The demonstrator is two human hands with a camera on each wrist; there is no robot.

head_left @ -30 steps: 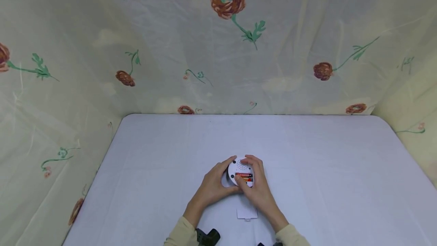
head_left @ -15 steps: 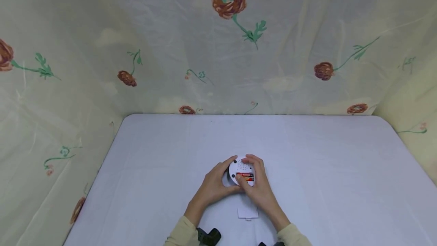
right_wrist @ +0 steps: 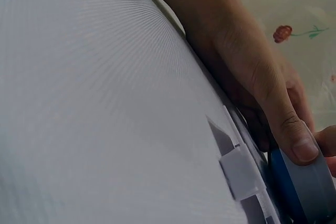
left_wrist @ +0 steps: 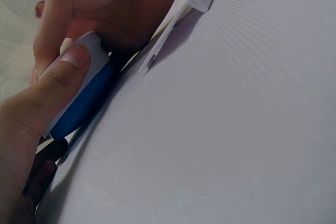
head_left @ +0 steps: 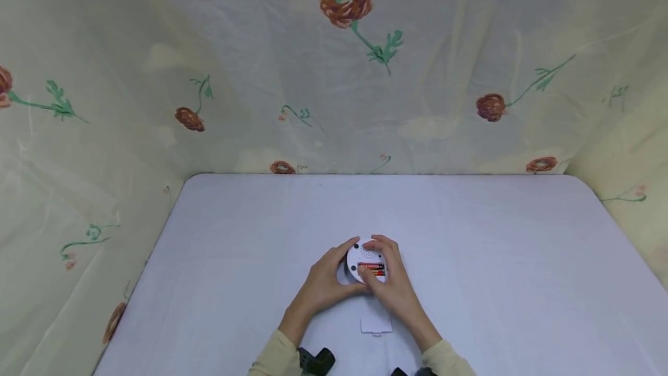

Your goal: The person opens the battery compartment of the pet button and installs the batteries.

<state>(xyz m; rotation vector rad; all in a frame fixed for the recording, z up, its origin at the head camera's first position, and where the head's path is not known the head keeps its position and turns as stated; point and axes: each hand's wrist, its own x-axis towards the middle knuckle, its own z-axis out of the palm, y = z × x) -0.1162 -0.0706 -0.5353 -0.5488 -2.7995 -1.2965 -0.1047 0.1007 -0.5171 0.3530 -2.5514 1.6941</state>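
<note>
A round device [head_left: 367, 252], white with a blue side [left_wrist: 79, 111], stands above the white table with its back facing up. Its back has small holes, dark round feet and an uncovered battery compartment with red-and-black batteries [head_left: 373, 270] inside. My left hand [head_left: 325, 282] grips the device's left side, its thumb [right_wrist: 302, 148] along the white edge. My right hand [head_left: 392, 284] holds the right side, with the thumb at the batteries' left end and fingers bent over the far rim. A white battery cover [head_left: 376, 324] lies on the table below the hands, its tab toward me.
The white table [head_left: 235, 237] extends around both hands. Flower-patterned sheeting [head_left: 417, 86] closes it in at the back and sides. Dark wrist camera mounts [head_left: 319, 362] sit near both sleeves at the front.
The head view shifts slightly. Both hands keep the same hold on the device, and the batteries and cover stay where they were.
</note>
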